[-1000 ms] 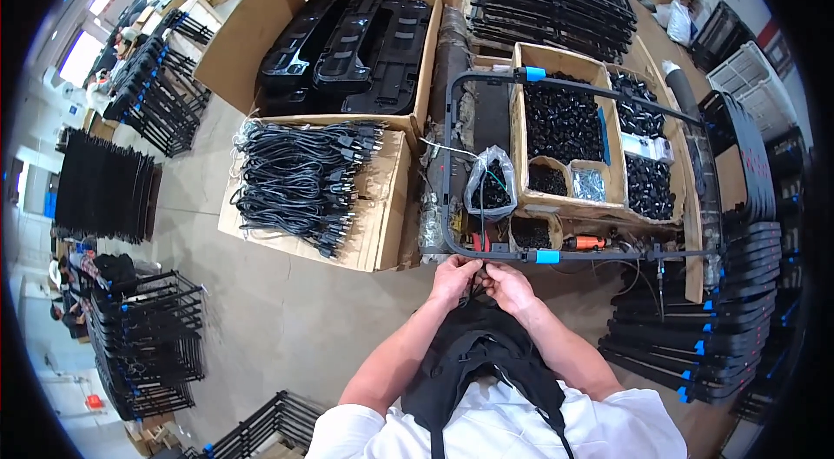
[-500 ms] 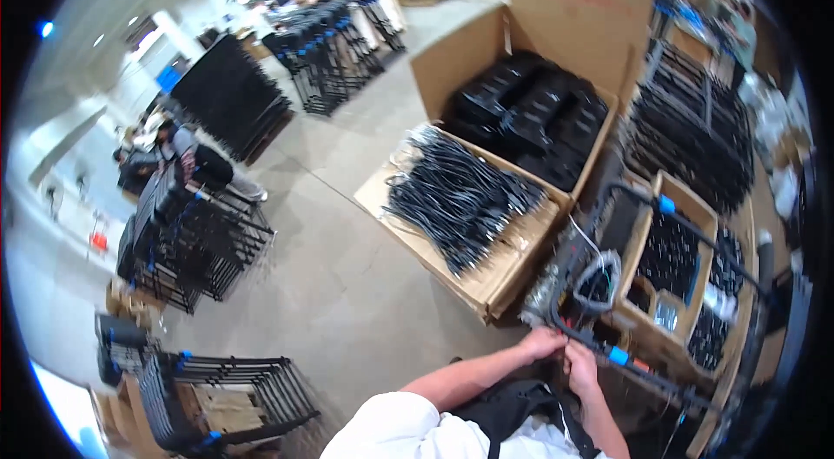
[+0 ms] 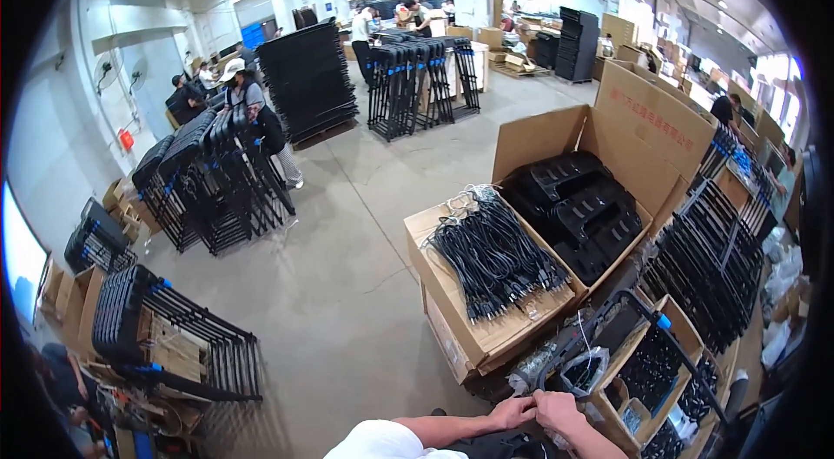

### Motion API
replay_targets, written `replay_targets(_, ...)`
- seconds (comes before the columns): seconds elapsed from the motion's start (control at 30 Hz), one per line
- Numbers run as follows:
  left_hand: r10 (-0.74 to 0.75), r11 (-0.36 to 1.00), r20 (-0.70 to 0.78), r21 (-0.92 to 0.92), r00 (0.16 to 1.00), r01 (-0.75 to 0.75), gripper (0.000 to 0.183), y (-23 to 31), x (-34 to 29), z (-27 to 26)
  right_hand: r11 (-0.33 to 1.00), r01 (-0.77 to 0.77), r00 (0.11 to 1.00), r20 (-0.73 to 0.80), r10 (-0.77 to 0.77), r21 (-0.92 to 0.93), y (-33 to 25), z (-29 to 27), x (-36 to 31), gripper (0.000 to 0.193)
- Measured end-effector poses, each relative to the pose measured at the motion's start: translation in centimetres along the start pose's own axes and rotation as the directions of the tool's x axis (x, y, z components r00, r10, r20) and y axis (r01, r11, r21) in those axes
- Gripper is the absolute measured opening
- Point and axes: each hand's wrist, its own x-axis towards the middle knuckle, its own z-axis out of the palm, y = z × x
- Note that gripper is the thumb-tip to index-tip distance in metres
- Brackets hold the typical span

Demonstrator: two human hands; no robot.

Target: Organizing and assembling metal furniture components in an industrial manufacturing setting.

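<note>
My left hand (image 3: 512, 413) and my right hand (image 3: 560, 414) meet at the lower middle right, fingers closed and almost touching. They are at the near corner of a black tubular frame, which carries a blue band (image 3: 664, 321). What the fingers pinch is too small and covered to make out. Just beyond my hands lies a clear plastic bag (image 3: 584, 370) with dark contents. To the right, a cardboard box (image 3: 605, 400) holds many small black parts.
Black cables (image 3: 495, 255) lie piled on a carton (image 3: 445, 333). Behind them an open carton (image 3: 543, 139) holds black moulded parts (image 3: 573, 203). Stacked black frames (image 3: 708, 264) stand at the right, more frames (image 3: 213, 185) at the left beside a person in a white hat (image 3: 248, 99).
The view has tilted up and turned, so more of the far hall shows and my hands sit lower in it. My hands stay together at the frame's corner, the right now more over the left's fingertips.
</note>
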Motion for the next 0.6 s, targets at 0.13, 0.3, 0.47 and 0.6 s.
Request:
replay_targets(0.13, 0.058, 0.995, -0.060, 0.084, 0.997, -0.053, 0.042, -1.0, -0.3, 0.4, 0.995, 0.074, 0.996, 0.048, -0.071, -0.060, -0.6, -0.1, 0.1, 0.019)
replay_targets(0.3, 0.188, 0.976, -0.134, 0.137, 0.973, -0.170, 0.033, -0.3, -1.3, 0.0, 0.993, 0.092, 0.986, 0.148, -0.081, -0.069, 0.5, 1.1, -0.2, 0.021)
replay_targets(0.47, 0.245, 0.965, -0.170, 0.136, 0.955, -0.223, 0.031, -0.7, -1.0, 0.4, 0.965, 0.248, 0.968, 0.055, -0.244, -0.084, 2.2, 2.9, 0.5, 0.025)
replay_targets(0.6, 0.268, 0.954, -0.160, 0.183, 0.950, -0.238, 0.030, -0.4, -1.1, 0.1, 0.945, 0.328, 0.939, -0.101, -0.328, -0.018, 2.7, 2.2, -0.1, 0.025)
